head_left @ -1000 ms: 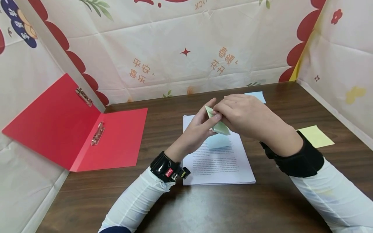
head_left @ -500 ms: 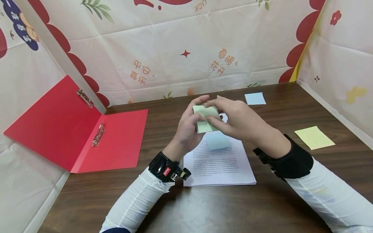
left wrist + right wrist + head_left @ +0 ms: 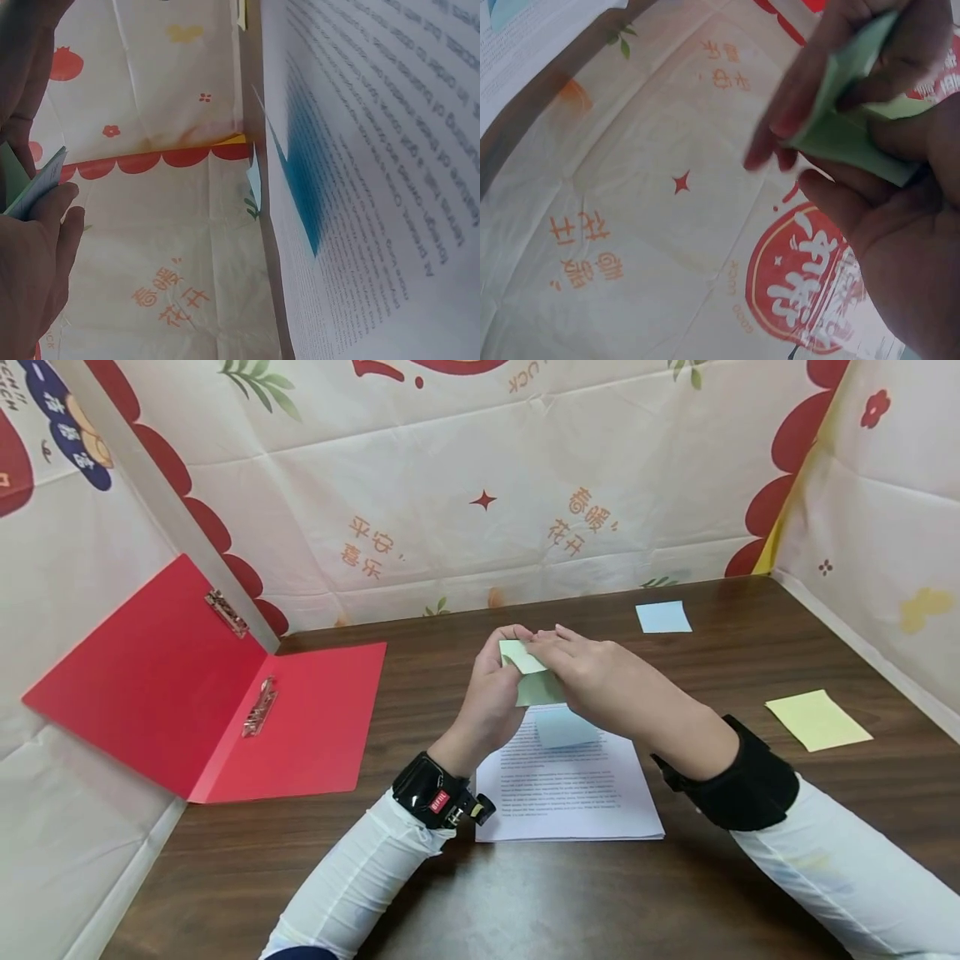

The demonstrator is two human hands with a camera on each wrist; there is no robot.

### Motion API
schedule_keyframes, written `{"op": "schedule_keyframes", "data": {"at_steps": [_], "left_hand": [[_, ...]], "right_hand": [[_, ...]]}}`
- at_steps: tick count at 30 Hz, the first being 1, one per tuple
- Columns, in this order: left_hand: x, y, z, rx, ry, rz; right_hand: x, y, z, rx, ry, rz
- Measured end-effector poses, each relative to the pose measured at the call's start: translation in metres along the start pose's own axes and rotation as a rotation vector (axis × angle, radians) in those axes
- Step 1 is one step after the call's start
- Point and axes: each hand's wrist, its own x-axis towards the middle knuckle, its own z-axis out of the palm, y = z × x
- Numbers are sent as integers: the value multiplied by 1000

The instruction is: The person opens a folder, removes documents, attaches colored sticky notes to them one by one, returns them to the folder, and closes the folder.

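Both hands (image 3: 555,681) pinch green note pad (image 3: 534,681) edges above papers (image 3: 570,785).

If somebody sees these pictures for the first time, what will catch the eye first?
Probably the open red folder on the table's left side. Next, the left hand and right hand at the centre, both pinching a green sticky-note pad above a printed sheet.
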Motion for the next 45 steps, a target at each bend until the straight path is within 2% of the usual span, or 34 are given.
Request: {"op": "schedule_keyframes", "data": {"at_steps": [4, 7, 13, 18, 21, 25, 28, 32, 37, 42, 45], "left_hand": [[1, -4, 1, 31, 11, -43], [3, -6, 0, 29, 29, -64], [14, -11, -13, -62, 89, -106], [25, -11, -19, 75, 135, -174], [44, -15, -20, 198, 184, -232], [87, -22, -19, 323, 260, -268], [121, -27, -17, 339, 302, -274], [156, -39, -19, 267, 325, -274], [182, -55, -21, 251, 342, -270], [199, -63, -18, 307, 356, -282], [207, -66, -14, 330, 333, -307]], "right_hand": [[-1, 3, -8, 41, -49, 78], [1, 3, -15, 57, -35, 91], [3, 3, -35, 45, 63, 99], [1, 17, -52, -18, 179, 82], [-2, 28, -62, -37, 203, 94], [-6, 34, -73, -21, 206, 149], [-8, 34, -77, -17, 210, 170], [-8, 34, -75, -21, 198, 152], [-10, 34, -72, -16, 192, 143], [-11, 36, -75, -17, 170, 149], [-13, 39, -78, -37, 171, 159]]}}
